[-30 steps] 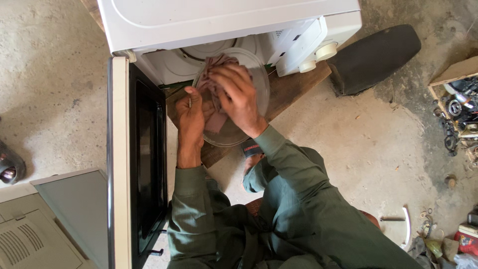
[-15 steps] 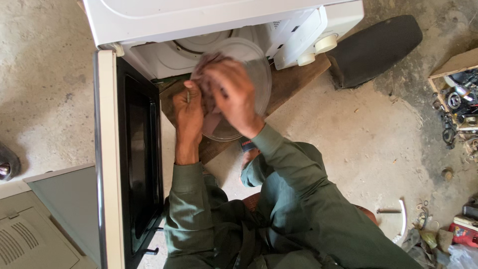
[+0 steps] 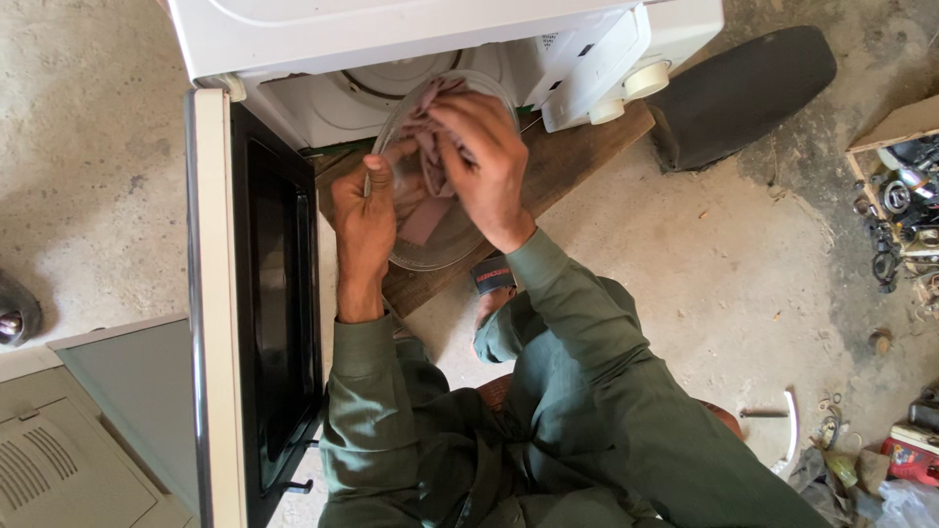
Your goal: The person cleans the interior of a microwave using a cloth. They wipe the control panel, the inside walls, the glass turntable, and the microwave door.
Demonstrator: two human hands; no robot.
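A round clear glass plate (image 3: 442, 246) is held tilted in front of the open white microwave oven (image 3: 411, 39). My left hand (image 3: 364, 217) grips the plate's left rim. My right hand (image 3: 486, 166) presses a crumpled pinkish-brown cloth (image 3: 426, 147) against the plate's upper face. The cloth is partly hidden under my right fingers.
The oven's door (image 3: 256, 303) swings open to the left. The oven rests on a wooden board (image 3: 577, 161). A black seat-like object (image 3: 734, 93) lies on the concrete floor at upper right. A box of metal parts (image 3: 900, 205) sits at the right edge; a grey appliance casing (image 3: 68, 460) at lower left.
The plate has tilted more upright and shifted slightly left and up. My right hand with the cloth has moved up across the plate toward its top rim.
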